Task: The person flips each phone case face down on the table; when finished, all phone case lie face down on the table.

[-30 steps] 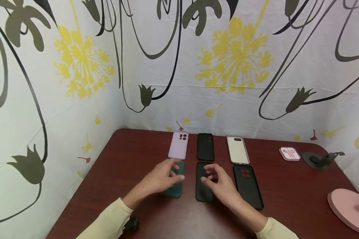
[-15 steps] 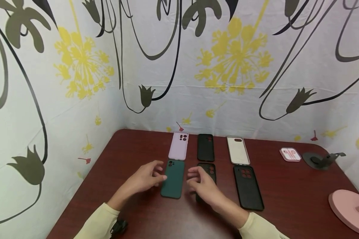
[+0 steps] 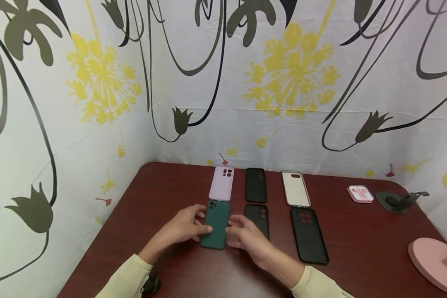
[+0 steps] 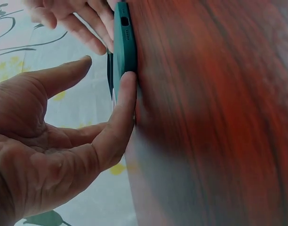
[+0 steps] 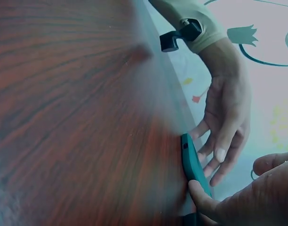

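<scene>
A dark green phone case (image 3: pixel 217 219) lies back up on the table between my hands, its camera cutouts at the far left corner. My left hand (image 3: pixel 184 225) has its fingers along the case's left side, the thumb over that edge. In the left wrist view a fingertip touches the rim of the case (image 4: pixel 129 49) and the thumb stands apart. From the other side my right hand (image 3: pixel 251 240) meets the right edge with its fingertips; in the right wrist view one fingertip is against the case (image 5: pixel 192 162). My right hand partly covers a black phone case (image 3: pixel 258 217).
Behind lie a lilac case (image 3: pixel 220 186), another black case (image 3: pixel 255 186) and a white case (image 3: pixel 296 190). A larger black case (image 3: pixel 309 236) is at right. Farther right are a small white box (image 3: pixel 360 193), a dark stand (image 3: pixel 398 202) and a pink round base (image 3: pixel 432 260).
My left hand moved left off the green case, then came back to its left edge. My right hand moved left from the black case to the green case's right edge.
</scene>
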Available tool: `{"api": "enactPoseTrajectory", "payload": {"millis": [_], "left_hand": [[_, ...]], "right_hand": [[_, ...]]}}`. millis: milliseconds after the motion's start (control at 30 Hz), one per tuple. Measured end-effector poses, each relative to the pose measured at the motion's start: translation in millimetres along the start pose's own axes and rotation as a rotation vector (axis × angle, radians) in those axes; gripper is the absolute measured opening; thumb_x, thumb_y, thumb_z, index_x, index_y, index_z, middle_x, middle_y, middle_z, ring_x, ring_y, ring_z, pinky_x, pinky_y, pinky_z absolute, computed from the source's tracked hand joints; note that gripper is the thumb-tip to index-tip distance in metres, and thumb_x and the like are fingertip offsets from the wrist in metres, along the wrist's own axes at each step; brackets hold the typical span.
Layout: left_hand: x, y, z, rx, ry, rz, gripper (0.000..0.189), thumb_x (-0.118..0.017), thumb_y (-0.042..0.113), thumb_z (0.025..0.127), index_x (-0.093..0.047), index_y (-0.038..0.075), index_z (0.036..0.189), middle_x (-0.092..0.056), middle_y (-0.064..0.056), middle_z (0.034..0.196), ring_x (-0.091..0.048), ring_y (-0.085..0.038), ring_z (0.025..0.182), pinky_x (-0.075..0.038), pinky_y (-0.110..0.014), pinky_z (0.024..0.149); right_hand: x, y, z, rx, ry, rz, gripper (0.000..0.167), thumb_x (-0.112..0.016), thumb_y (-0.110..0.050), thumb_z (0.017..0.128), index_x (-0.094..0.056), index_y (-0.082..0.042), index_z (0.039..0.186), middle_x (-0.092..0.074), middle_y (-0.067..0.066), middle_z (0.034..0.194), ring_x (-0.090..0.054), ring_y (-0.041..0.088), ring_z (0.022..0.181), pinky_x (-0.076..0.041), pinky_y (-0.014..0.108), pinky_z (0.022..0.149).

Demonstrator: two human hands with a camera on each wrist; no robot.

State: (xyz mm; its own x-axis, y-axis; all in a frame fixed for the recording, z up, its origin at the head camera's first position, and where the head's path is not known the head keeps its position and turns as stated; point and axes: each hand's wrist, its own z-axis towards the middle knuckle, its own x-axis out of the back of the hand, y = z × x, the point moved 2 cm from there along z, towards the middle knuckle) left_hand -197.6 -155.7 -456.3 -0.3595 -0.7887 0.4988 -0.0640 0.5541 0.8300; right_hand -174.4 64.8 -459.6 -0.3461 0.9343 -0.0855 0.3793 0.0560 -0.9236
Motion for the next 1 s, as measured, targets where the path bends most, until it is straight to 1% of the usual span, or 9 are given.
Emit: {"api": "enactPoseTrajectory", "payload": {"millis": [100, 233, 333, 467, 733, 867, 1000], "left_hand": [[-2.3, 0.3, 1.5, -0.022, -0.003, 0.041, 0.070, -0.082, 0.019, 0.095, -0.048, -0.004, 0.152, -0.060, -0.020, 0.130, -0.070, -0.016, 0.083, -0.063, -0.035, 0.062], [-4.4, 1.0, 2.1, -0.050, 0.009, 0.108, 0.068, -0.081, 0.023, 0.096, -0.049, -0.005, 0.150, -0.059, -0.019, 0.127, -0.065, -0.015, 0.072, -0.059, -0.032, 0.059], [-4.6, 1.3, 1.8, -0.051, 0.020, 0.131, 0.068, -0.081, 0.025, 0.096, -0.050, -0.005, 0.149, -0.059, -0.018, 0.126, -0.064, -0.015, 0.073, -0.057, -0.031, 0.059], [-4.6, 1.7, 2.3, -0.048, 0.024, 0.134, 0.068, -0.081, 0.026, 0.096, -0.051, -0.004, 0.148, -0.059, -0.018, 0.126, -0.064, -0.015, 0.080, -0.058, -0.031, 0.058], [-7.0, 3.5, 2.3, -0.034, 0.018, 0.115, 0.067, -0.079, 0.030, 0.097, -0.051, -0.003, 0.149, -0.059, -0.018, 0.126, -0.066, -0.014, 0.075, -0.059, -0.032, 0.057], [-8.7, 5.4, 2.7, -0.037, 0.018, 0.125, 0.065, -0.076, 0.034, 0.099, -0.053, -0.003, 0.148, -0.061, -0.016, 0.125, -0.065, -0.014, 0.076, -0.058, -0.031, 0.058], [-10.5, 7.1, 4.0, -0.046, 0.021, 0.150, 0.065, -0.074, 0.038, 0.100, -0.054, -0.002, 0.147, -0.062, -0.015, 0.124, -0.065, -0.014, 0.076, -0.057, -0.030, 0.060]], "right_hand": [[-2, 0, -1.1, -0.008, -0.010, 0.014, 0.070, -0.058, -0.020, 0.106, -0.025, 0.008, 0.162, -0.029, 0.034, 0.166, -0.041, 0.049, 0.150, -0.057, 0.052, 0.108], [-2, 0, -2.9, -0.015, -0.040, 0.066, 0.074, -0.058, -0.023, 0.106, -0.022, 0.008, 0.162, -0.024, 0.034, 0.168, -0.034, 0.049, 0.154, -0.054, 0.054, 0.111], [-1, 0, -4.5, -0.016, -0.068, 0.107, 0.076, -0.059, -0.026, 0.105, -0.020, 0.008, 0.162, -0.022, 0.033, 0.169, -0.029, 0.049, 0.156, -0.051, 0.056, 0.114], [-1, 0, -6.8, -0.016, -0.074, 0.134, 0.076, -0.059, -0.027, 0.104, -0.023, 0.008, 0.161, -0.025, 0.031, 0.168, -0.029, 0.048, 0.156, -0.050, 0.057, 0.115], [0, -3, -11.1, -0.040, -0.048, 0.178, 0.070, -0.056, -0.031, 0.107, -0.029, 0.005, 0.160, -0.032, 0.029, 0.165, -0.032, 0.046, 0.155, -0.048, 0.058, 0.118], [0, -3, -12.8, -0.040, -0.020, 0.174, 0.060, -0.052, -0.029, 0.109, -0.034, 0.004, 0.156, -0.037, 0.027, 0.162, -0.037, 0.044, 0.153, -0.048, 0.057, 0.118], [0, -3, -13.7, -0.028, 0.017, 0.177, 0.052, -0.048, -0.026, 0.110, -0.037, 0.004, 0.151, -0.037, 0.027, 0.161, -0.039, 0.043, 0.151, -0.047, 0.057, 0.118]]}}
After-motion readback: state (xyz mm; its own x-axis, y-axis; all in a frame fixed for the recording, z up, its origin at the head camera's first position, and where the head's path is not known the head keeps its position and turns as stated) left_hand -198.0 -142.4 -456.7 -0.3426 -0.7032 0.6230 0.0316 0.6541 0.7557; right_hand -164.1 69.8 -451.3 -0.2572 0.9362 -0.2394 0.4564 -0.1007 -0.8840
